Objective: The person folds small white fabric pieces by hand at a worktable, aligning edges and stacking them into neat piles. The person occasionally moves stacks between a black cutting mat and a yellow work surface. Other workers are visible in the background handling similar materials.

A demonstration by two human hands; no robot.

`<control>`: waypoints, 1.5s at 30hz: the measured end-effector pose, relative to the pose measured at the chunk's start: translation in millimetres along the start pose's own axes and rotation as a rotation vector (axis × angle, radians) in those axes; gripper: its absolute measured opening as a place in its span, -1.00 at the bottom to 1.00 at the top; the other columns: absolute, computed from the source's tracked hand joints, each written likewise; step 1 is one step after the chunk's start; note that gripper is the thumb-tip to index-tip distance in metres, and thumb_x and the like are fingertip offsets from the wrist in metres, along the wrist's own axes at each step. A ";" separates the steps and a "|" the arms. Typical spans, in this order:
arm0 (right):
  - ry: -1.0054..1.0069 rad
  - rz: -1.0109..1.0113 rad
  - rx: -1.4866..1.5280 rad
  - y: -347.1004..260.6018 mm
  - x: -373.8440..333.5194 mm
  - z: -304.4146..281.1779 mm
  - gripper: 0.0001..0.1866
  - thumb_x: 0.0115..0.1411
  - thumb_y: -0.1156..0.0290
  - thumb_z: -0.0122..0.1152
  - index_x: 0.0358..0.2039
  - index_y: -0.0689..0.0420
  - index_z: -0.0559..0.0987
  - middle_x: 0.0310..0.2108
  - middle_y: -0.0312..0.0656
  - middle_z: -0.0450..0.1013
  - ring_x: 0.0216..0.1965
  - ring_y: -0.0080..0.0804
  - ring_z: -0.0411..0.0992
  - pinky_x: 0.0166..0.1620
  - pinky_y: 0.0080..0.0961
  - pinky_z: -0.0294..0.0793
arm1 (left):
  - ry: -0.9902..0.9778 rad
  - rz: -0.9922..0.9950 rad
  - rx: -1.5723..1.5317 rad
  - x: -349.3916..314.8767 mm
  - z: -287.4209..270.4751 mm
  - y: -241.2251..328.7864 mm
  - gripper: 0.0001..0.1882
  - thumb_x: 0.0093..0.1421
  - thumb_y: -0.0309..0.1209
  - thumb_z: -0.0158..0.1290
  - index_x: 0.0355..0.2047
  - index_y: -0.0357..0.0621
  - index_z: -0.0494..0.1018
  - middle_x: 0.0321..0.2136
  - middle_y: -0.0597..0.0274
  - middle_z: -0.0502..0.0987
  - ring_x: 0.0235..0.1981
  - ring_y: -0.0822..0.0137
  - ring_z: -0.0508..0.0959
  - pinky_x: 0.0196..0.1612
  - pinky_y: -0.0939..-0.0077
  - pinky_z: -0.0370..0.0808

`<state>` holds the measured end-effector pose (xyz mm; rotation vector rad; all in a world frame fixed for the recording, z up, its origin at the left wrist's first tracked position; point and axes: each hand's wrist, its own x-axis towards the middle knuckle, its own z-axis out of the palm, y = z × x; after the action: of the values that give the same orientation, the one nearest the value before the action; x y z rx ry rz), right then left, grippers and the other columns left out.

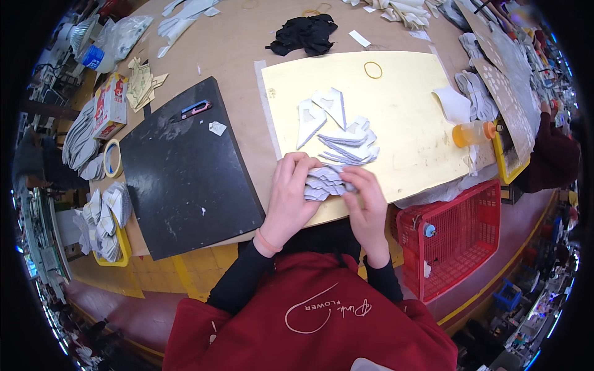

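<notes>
A small stack of light grey cut fabric pieces [324, 184] is held between my two hands at the near edge of the pale yellow sheet [421, 123]. My left hand [289, 195] closes on the stack's left side, a pink band round its wrist. The fingers of my right hand [367, 207] pinch its right side. Just beyond lies a loose pile of similar pieces [351, 141], with grey edges. Two more angular pieces [311, 119] lie flat to the left of that pile.
A black board [185, 179] with a cutter knife [196, 109] lies left, beside a tape roll [112, 159]. At right stand an orange bottle [473, 133] and, below table level, a red basket [448, 238]. Black cloth [304, 34] and a rubber band [373, 70] lie farther back.
</notes>
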<state>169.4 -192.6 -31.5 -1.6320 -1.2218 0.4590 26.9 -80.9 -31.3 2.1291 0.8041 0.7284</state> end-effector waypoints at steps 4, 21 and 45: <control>-0.147 -0.056 -0.023 -5.3 2.6 -5.0 -0.52 0.11 0.74 0.13 0.08 0.20 0.53 0.11 0.00 0.44 0.15 -0.11 0.42 0.15 -0.37 0.42 | 0.128 0.035 -0.042 5.7 2.6 12.0 -0.47 -0.13 -0.60 0.25 -0.07 -0.15 0.44 -0.07 0.01 0.38 0.02 -0.06 0.40 0.09 0.19 0.36; -0.046 0.048 0.207 -5.4 26.7 5.8 -0.60 0.19 0.74 0.03 0.03 0.25 0.59 0.01 0.05 0.55 0.20 -0.17 0.43 0.22 -0.34 0.37 | 0.291 0.015 -0.123 -1.3 6.9 10.3 -0.43 -0.08 -0.53 0.29 0.00 -0.17 0.41 -0.06 0.10 0.45 0.05 -0.01 0.46 0.17 0.09 0.32; -0.008 0.190 0.728 -15.5 5.5 39.8 -0.05 -0.10 0.76 -0.04 0.39 0.20 -0.03 0.42 0.09 -0.03 0.49 -0.13 -0.14 0.49 -0.16 -0.28 | 0.081 -0.130 0.090 -5.7 -5.3 8.4 -0.36 -0.16 -0.41 0.37 -0.03 -0.16 0.39 -0.14 0.10 0.39 -0.02 0.05 0.43 0.08 0.22 0.31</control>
<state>133.6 -168.7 -33.4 -1.1098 -0.7658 0.9079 22.1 -87.3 -23.0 2.1153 1.0257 0.7256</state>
